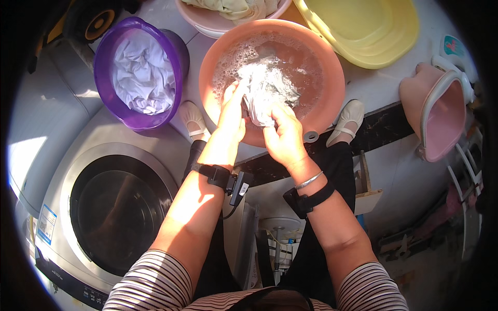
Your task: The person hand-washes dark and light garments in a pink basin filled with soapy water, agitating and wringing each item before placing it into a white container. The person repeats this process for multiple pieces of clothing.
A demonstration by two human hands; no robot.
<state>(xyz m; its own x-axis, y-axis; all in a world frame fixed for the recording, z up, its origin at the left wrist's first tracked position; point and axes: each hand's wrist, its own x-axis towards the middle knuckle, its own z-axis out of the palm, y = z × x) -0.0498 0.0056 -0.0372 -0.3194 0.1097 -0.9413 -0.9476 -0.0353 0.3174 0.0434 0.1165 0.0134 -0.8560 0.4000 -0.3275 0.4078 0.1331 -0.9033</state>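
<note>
An orange plastic basin (330, 74) holding sudsy water stands on the floor in front of me, between my feet. Over its near side I hold a wet, light-coloured cloth (266, 83), brightly lit by the sun, whose far end lies in the water. The left edge of the cloth is in my left hand (233, 109), fingers pointing away from me. My right hand (286, 130) pinches its near end between thumb and fingers, close to the basin's near rim. Glare hides much of the cloth's detail.
To the left are a purple tub (100, 83) of white cloth (144, 74) and a top-loading washing machine (116, 214). Beyond the basin are a pink basin (188, 15) with pale fabric and a yellow basin (373, 35). A pink bucket (414, 89) and a white bottle (465, 58) stand right.
</note>
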